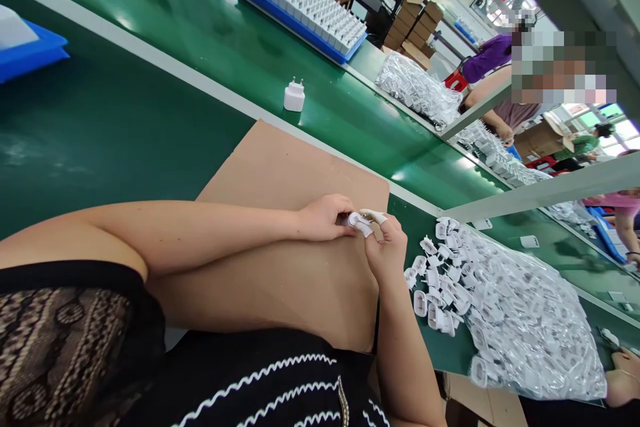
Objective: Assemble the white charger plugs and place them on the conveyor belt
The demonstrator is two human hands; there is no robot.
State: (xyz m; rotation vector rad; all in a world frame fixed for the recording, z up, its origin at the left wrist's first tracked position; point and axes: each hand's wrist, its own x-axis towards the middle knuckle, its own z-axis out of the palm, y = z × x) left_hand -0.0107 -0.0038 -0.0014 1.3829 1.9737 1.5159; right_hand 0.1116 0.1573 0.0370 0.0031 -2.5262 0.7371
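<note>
Over the right end of a brown cardboard sheet (pixel 295 167), my two hands meet. My left hand (pixel 327 217) is closed round a small white plug housing (pixel 353 219), mostly hidden by the fingers. My right hand (pixel 389 243), with white covers on the thumb and a fingertip, pinches the same piece from the right. Just right of my right wrist lies a loose pile of white plug housings (pixel 440 287), some showing metal pins. A single white charger plug (pixel 295 95) stands upright, pins up, on the green belt beyond the cardboard.
A large clear bag (pixel 535 320) of white housings lies on the right. Across the belt (pixel 200 47) stands a blue tray (pixel 345 57) filled with chargers. Another blue tray (pixel 35 50) is at far left. A slanting metal frame bar (pixel 540 190) crosses the right side. Co-workers sit beyond.
</note>
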